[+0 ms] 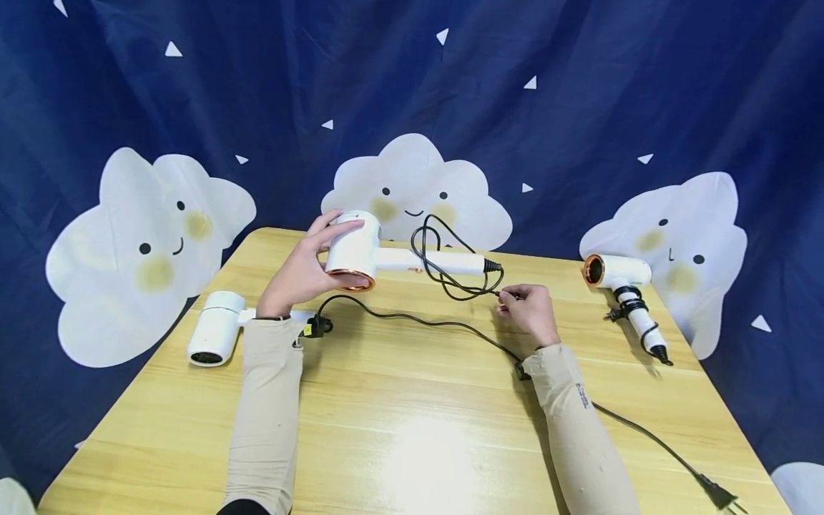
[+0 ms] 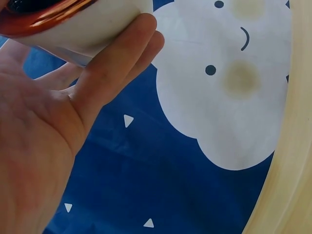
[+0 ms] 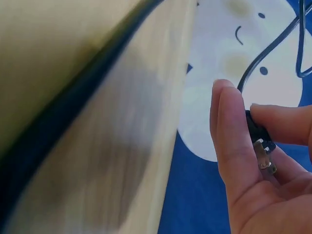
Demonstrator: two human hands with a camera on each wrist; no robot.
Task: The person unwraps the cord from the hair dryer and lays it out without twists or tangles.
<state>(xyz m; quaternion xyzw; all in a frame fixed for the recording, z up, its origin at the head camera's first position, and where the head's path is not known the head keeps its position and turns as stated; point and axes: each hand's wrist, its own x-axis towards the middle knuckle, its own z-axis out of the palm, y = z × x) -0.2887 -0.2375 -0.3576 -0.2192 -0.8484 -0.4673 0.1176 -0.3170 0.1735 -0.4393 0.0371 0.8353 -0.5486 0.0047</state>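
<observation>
My left hand [image 1: 296,275] grips the white barrel of a hair dryer [image 1: 355,243], thumb near the copper-coloured rim and fingers over the top. Its handle points right, held up over the far part of the table. A thin black cord [image 1: 444,275] loops loosely around that handle. Right of it, my right hand [image 1: 533,312] pinches the cord's black plug [image 3: 258,130] between thumb and fingers. Metal prongs [image 3: 263,158] stick out toward the palm in the right wrist view. In the left wrist view the copper rim [image 2: 53,17] shows above the palm.
A second white hair dryer [image 1: 215,327] lies at the left, partly behind my left wrist. A black cord [image 1: 425,322] stretches across the wooden table [image 1: 360,415], under my right forearm, to a plug [image 1: 716,492]. A third dryer [image 1: 627,272], cord wrapped round its handle, lies at right.
</observation>
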